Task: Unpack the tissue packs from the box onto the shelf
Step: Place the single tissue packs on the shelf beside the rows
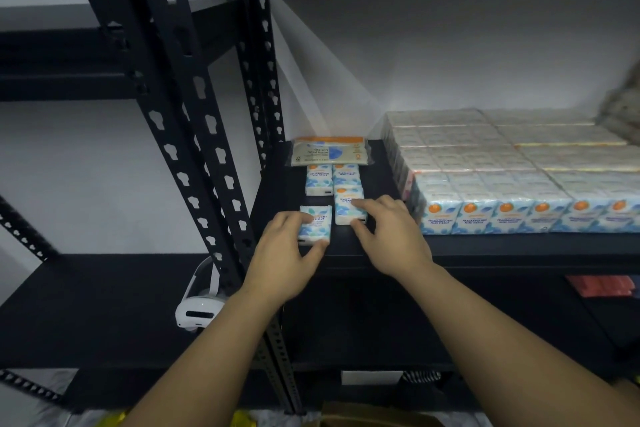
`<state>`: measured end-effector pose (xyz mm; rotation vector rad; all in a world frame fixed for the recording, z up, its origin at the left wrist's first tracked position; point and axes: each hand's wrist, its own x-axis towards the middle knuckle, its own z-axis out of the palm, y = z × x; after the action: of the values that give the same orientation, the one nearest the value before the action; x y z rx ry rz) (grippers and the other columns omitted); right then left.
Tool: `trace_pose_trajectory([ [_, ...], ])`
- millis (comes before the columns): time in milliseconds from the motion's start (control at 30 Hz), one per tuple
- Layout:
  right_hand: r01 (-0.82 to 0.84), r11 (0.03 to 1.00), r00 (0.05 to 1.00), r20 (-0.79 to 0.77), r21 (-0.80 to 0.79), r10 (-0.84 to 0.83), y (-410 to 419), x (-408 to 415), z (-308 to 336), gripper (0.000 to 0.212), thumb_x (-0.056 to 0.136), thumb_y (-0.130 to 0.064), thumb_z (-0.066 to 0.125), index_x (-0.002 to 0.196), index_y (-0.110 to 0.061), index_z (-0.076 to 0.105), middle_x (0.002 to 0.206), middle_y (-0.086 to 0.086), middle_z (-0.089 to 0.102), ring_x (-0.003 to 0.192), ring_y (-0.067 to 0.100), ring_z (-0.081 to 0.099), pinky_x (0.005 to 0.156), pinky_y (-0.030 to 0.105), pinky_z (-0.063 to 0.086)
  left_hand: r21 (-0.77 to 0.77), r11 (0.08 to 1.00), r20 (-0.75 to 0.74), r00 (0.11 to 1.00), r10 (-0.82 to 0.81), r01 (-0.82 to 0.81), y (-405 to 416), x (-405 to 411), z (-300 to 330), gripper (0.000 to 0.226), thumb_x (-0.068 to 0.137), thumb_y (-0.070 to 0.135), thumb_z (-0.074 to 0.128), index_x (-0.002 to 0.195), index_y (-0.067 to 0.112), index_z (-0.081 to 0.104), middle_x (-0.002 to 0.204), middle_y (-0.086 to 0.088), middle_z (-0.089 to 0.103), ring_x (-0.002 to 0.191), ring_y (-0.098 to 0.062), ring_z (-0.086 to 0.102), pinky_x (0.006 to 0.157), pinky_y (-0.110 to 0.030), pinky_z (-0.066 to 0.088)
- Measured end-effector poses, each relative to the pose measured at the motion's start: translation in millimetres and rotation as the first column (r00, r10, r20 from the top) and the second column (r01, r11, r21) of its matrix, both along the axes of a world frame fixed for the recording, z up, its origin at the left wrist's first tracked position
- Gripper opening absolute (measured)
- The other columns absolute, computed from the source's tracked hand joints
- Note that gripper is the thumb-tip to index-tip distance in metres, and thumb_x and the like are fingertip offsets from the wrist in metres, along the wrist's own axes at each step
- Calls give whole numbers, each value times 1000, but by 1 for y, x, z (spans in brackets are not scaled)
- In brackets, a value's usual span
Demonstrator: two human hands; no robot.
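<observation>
Shelf (450,246): I saw black racking filling the view.
Stacked packs (502,177): a big wrapped block sat at 3 o'clock on it.
Left hand (287,253): it pinched one mini pack (316,224) between thumb and fingers.
Right hand (388,232): its curled fingers gripped a second mini pack (348,204), at 1 o'clock of the first.
Loose packs: two (333,178) lay at 12 o'clock beyond these.

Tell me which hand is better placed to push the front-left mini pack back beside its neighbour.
Left. The left hand already holds the front-left mini pack with thumb and fingers; the right hand is busy on the neighbouring pack.
</observation>
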<state>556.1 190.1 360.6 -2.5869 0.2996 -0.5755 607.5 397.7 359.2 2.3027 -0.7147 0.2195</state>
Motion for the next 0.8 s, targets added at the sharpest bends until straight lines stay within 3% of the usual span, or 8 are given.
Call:
trace_pose_trajectory([
  [167, -3, 1000, 1000, -8, 19, 3, 0, 0, 0, 46, 102, -39, 59, 147, -35, 53, 121, -6, 55, 118, 15, 46, 100, 40, 48, 2, 1000, 3, 1000, -1, 1, 1, -1, 0, 47, 92, 46, 71, 131, 23, 57, 129, 11, 50, 119, -10, 52, 97, -28, 47],
  [400, -33, 998, 999, 5, 45, 33, -2, -6, -1, 50, 99, -41, 62, 147, -36, 49, 120, -9, 54, 118, 12, 45, 99, 38, 48, -33, 997, -5, 998, 66, -66, -8, -3, 4, 57, 79, 47, 85, 122, 15, 64, 121, 13, 41, 116, -8, 48, 90, -19, 38],
  [500, -37, 998, 999, 0, 49, 37, -2, -8, 1, 49, 98, -42, 63, 146, -36, 52, 122, -9, 54, 119, 11, 45, 100, 37, 48, -21, 997, 58, 995, 80, -79, -10, -5, 6, 48, 86, 47, 78, 120, 15, 67, 112, 12, 46, 109, -6, 43, 90, -21, 39],
  [633, -55, 997, 998, 8, 56, 55, -3, -11, 1, 47, 98, -40, 64, 144, -33, 55, 121, -7, 55, 118, 11, 46, 100, 37, 48, -73, 993, 58, 994, 95, -91, -7, -9, 11, 35, 94, 48, 68, 115, 21, 62, 106, 11, 58, 104, -11, 51, 85, -30, 49],
  [800, -59, 997, 998, 8, 57, 58, -3, -11, 2, 46, 99, -40, 64, 143, -33, 56, 118, -9, 54, 116, 10, 46, 99, 33, 47, -138, 989, -47, 997, 53, -59, -3, -15, 22, 34, 103, 44, 54, 133, 29, 48, 100, 14, 64, 91, -6, 62, 70, -21, 47],
])
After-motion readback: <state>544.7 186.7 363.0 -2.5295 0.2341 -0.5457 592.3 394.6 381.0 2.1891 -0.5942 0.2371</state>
